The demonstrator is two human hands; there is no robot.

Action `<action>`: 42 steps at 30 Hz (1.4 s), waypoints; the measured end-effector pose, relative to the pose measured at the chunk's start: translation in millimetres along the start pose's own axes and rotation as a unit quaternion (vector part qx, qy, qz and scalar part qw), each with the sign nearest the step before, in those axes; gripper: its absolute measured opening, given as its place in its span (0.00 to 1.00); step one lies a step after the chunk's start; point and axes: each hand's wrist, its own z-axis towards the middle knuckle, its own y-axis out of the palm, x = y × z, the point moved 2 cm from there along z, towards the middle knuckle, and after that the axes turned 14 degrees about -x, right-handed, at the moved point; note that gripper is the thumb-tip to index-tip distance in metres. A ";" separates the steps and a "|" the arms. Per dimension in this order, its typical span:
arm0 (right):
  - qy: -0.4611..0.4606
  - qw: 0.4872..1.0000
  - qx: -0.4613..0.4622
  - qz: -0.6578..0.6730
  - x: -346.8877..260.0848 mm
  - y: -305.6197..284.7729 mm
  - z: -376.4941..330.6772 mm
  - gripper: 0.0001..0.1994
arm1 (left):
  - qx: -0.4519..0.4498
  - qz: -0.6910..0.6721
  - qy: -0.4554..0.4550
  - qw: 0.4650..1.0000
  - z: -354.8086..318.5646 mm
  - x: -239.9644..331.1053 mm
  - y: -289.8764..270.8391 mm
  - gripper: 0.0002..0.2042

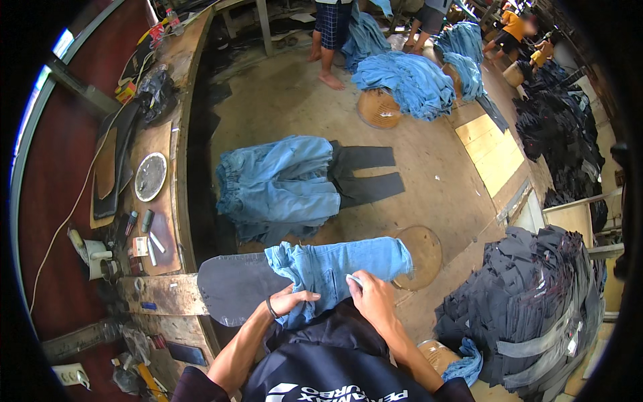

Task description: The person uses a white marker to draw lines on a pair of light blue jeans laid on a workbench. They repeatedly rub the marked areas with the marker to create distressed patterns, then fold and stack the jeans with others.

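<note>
Workbench [161, 295] — jeans-strewn concrete floor [281, 100]

The jeans [335, 264] under both hands are faded light blue, drawn over a dark grey board [234, 288]. The left hand [291, 299] wears a black wristband. At twelve o'clock from them lies a pale blue pile of jeans [278, 184] with a black pair [365, 175] beside it. At three o'clock rises a charcoal-black stack of garments [536, 301]. The surface [161, 201] at nine o'clock is worn brown.
</note>
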 end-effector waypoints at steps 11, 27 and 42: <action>0.021 0.998 -0.008 -0.058 7.8 -11.0 22.3 0.08 | 0.036 -0.026 0.083 0.996 -4.4 16.5 22.7 0.25; 0.185 0.976 0.111 0.039 -7.9 -0.2 33.9 0.13 | 0.244 -0.183 0.129 0.944 -78.8 3.5 -59.7 0.16; 0.180 0.957 0.146 0.176 -68.8 78.6 35.2 0.11 | -0.018 0.025 0.106 0.994 -55.1 52.5 -97.2 0.20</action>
